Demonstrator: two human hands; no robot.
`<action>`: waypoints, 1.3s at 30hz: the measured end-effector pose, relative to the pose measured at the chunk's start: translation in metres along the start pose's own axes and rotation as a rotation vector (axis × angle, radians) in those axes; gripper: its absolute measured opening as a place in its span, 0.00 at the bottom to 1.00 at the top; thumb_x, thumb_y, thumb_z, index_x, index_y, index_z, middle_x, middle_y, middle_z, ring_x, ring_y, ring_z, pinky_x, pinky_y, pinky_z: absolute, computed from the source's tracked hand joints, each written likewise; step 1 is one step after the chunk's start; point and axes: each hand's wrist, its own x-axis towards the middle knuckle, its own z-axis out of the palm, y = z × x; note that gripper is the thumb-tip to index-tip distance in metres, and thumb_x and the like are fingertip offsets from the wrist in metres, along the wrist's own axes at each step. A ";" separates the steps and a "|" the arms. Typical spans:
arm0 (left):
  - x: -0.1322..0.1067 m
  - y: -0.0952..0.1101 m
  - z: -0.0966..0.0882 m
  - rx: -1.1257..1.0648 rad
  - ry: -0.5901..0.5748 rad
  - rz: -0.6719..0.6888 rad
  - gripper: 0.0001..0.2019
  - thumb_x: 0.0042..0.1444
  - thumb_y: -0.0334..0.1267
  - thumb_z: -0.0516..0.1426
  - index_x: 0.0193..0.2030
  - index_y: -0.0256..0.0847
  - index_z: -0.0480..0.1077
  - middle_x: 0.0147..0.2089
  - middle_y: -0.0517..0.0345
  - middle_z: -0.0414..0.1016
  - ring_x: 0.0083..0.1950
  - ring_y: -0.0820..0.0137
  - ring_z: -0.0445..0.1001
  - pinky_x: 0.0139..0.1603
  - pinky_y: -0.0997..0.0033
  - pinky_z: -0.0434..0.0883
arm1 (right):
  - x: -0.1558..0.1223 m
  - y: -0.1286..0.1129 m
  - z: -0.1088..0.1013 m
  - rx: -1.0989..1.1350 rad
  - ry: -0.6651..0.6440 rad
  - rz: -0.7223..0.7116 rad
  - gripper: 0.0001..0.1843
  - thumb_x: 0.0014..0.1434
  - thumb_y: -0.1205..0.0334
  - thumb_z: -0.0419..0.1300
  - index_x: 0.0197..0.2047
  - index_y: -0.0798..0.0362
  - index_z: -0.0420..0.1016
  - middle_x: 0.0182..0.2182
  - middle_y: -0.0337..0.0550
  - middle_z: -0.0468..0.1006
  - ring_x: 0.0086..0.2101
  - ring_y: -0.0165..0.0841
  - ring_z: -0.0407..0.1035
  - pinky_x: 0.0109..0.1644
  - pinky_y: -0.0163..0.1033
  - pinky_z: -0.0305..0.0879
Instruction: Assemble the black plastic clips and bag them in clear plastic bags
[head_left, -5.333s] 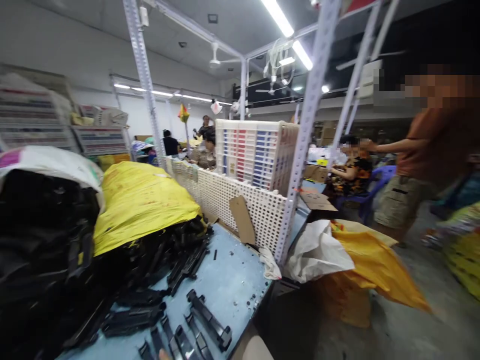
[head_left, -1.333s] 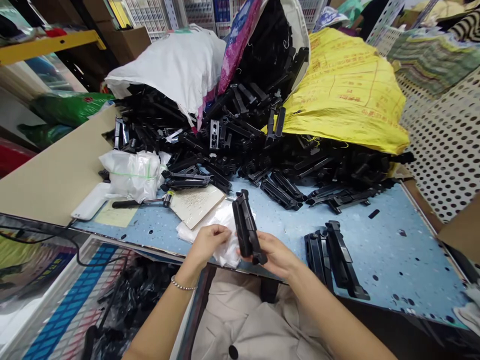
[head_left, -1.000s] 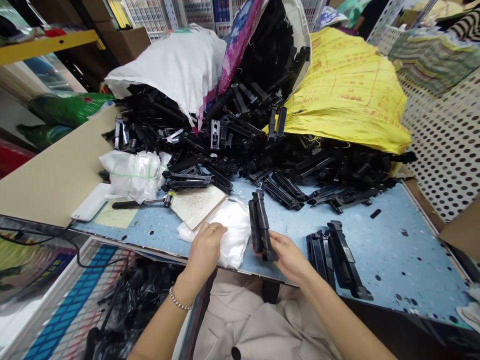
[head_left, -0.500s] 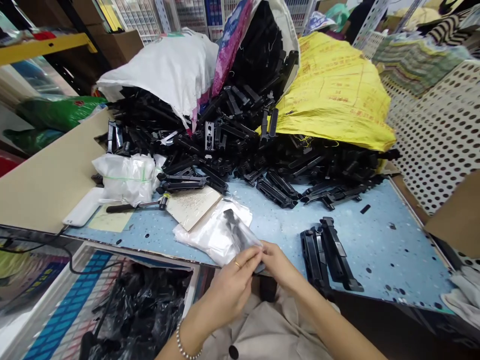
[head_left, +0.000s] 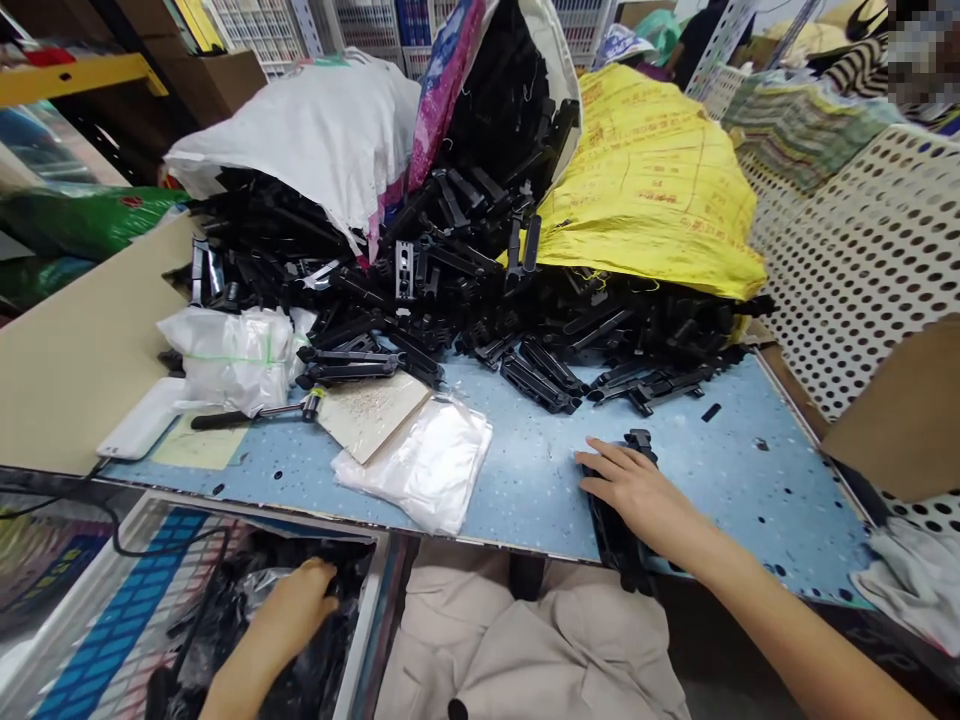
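My left hand (head_left: 296, 605) is low over the basket (head_left: 365, 600) under the table's left side, among black pieces in clear plastic bags (head_left: 259, 580). Its fingers are bent and partly hidden, so whether it grips a bag I cannot tell. On the table, my right hand (head_left: 634, 495) lies over a few long black plastic-looking parts (head_left: 611, 535). Its fingers are stretched out and slightly apart, touching the parts; the thumb is hidden. A stack of clear plastic bags (head_left: 442, 465) lies between the hands, partly under a tan board (head_left: 371, 415).
A heap of similar black parts (head_left: 465, 290) spills from a white sack (head_left: 300, 130) and a yellow sack (head_left: 652, 180) along the back. A screwdriver-like tool (head_left: 255, 412), a white flat device (head_left: 142, 420) and a tied plastic bundle (head_left: 232, 355) lie left. A perforated white panel (head_left: 862, 250) stands right.
Both hands were together at the table edge with a black part in a clear bag. The left has moved down left into the basket; the right has moved right onto the black parts.
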 end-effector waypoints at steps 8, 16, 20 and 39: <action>0.048 0.134 -0.017 -0.430 0.575 0.343 0.08 0.57 0.33 0.54 0.38 0.37 0.74 0.43 0.45 0.74 0.47 0.59 0.71 0.51 0.60 0.68 | 0.004 0.022 -0.008 0.213 -0.033 -0.125 0.21 0.60 0.75 0.48 0.44 0.47 0.77 0.48 0.44 0.76 0.51 0.39 0.68 0.50 0.45 0.69; 0.095 0.115 -0.035 -0.651 0.411 0.347 0.10 0.52 0.39 0.56 0.22 0.38 0.69 0.23 0.62 0.69 0.26 0.72 0.68 0.29 0.74 0.66 | 0.019 -0.006 -0.016 1.047 -0.017 0.177 0.16 0.60 0.58 0.58 0.50 0.49 0.75 0.48 0.48 0.76 0.48 0.41 0.70 0.52 0.48 0.68; 0.096 0.109 -0.036 -0.734 0.383 0.356 0.11 0.52 0.41 0.55 0.24 0.37 0.70 0.21 0.63 0.68 0.23 0.73 0.66 0.25 0.76 0.65 | 0.068 -0.070 0.001 1.831 -0.094 0.273 0.21 0.56 0.54 0.64 0.52 0.51 0.74 0.50 0.49 0.75 0.42 0.38 0.73 0.47 0.46 0.71; 0.051 0.104 -0.037 -0.417 0.589 0.735 0.24 0.62 0.25 0.42 0.63 0.39 0.62 0.64 0.44 0.63 0.66 0.63 0.61 0.65 0.54 0.63 | 0.080 -0.126 0.059 2.622 -0.608 0.476 0.15 0.55 0.59 0.66 0.41 0.62 0.74 0.32 0.47 0.78 0.27 0.25 0.72 0.27 0.25 0.67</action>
